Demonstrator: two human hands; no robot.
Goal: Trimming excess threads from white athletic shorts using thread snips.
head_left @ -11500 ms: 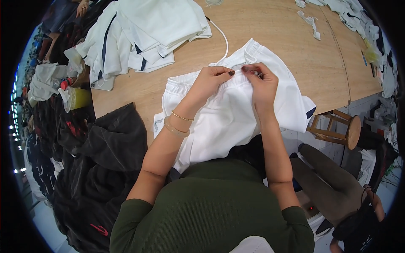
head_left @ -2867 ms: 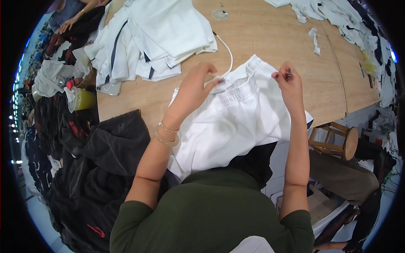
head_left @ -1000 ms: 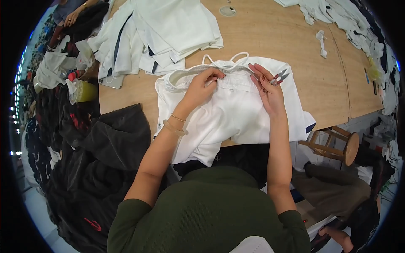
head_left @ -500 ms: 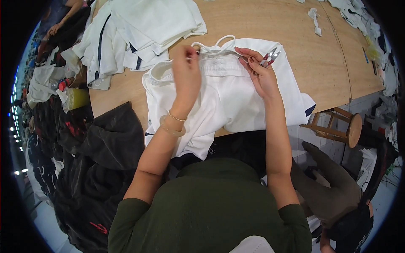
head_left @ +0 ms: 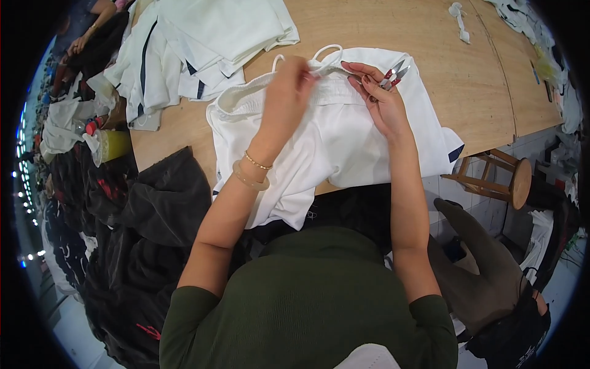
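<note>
A pair of white shorts (head_left: 344,141) with a dark trim lies spread on the wooden table (head_left: 381,31), waistband away from me. My left hand (head_left: 289,92) pinches the waistband near the white drawstring (head_left: 326,52), which loops above the band. My right hand (head_left: 378,98) rests on the waistband's right part and holds small red-handled snips (head_left: 392,75) between its fingers, blades pointing up and right.
A pile of folded white garments with dark stripes (head_left: 196,49) sits at the table's far left. Dark clothing (head_left: 141,234) hangs over the left edge. A wooden stool (head_left: 498,178) stands at the right. Another person's hand (head_left: 83,43) shows at far left. White scraps (head_left: 460,18) lie farther back.
The shorts have been turned and laid flat with the waistband up. My left hand moved right along the waistband to the drawstring; my right hand kept the snips.
</note>
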